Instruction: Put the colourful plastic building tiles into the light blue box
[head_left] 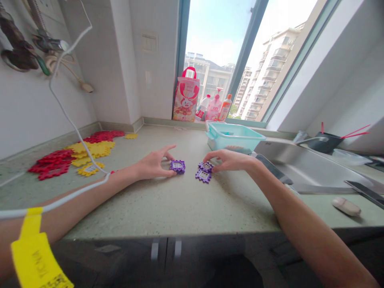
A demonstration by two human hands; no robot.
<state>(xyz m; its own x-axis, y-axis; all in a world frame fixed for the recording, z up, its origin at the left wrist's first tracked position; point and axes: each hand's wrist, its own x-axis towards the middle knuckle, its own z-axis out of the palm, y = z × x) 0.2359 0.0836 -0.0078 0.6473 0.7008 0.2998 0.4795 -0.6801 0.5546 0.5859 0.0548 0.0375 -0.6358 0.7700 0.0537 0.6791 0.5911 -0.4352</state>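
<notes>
Three small purple puzzle tiles lie on the green countertop (180, 204). My left hand (154, 164) rests on the counter with thumb and fingers pinching one purple tile (177, 166). My right hand (229, 159) reaches in from the right, and its fingertips grip a second purple tile (206, 166). The third purple tile (203, 175) lies flat just in front of that one, touching it. A white cable and a yellow tag (36, 256) hang off my left forearm.
Red and yellow puzzle tiles (75, 154) are spread at the left by the wall. A teal plastic basin (234, 136) stands behind my right hand. A steel sink (306, 168) lies to the right. A pink bag and bottles (204, 104) stand at the window.
</notes>
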